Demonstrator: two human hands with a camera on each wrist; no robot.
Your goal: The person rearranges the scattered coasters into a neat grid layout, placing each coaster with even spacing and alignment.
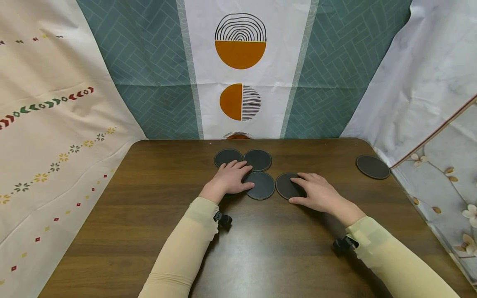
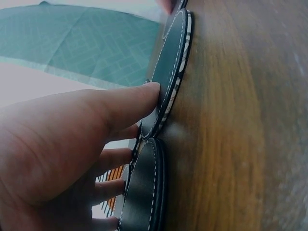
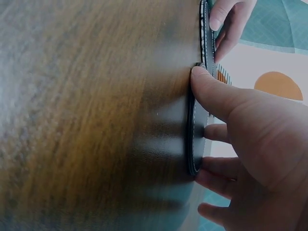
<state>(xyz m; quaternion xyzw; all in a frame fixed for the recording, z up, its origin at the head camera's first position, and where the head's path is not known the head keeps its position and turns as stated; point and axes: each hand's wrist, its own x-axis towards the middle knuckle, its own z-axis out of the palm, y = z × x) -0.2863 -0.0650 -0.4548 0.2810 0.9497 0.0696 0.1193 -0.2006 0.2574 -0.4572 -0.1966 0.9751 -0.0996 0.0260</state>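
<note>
Several round black coasters with pale edge stitching lie grouped on the table. My left hand [image 1: 232, 178] spreads over the group's left side, its thumb resting on the middle coaster [image 1: 261, 186]. Its fingers reach toward the back left coaster [image 1: 226, 156] and the back right coaster [image 1: 258, 159]. Another coaster [image 2: 139, 192] lies under the left palm, mostly hidden in the head view. My right hand [image 1: 316, 193] holds the right coaster [image 1: 286, 186] flat by its edges, with the thumb at the near rim and fingers at the right rim. That coaster's left edge meets the middle one.
A separate coaster [image 1: 373, 167] lies near the right edge of the brown wooden table [image 1: 261, 248]. Patterned cloths hang behind the table and along both sides. Each wrist carries a small black camera [image 1: 223, 220].
</note>
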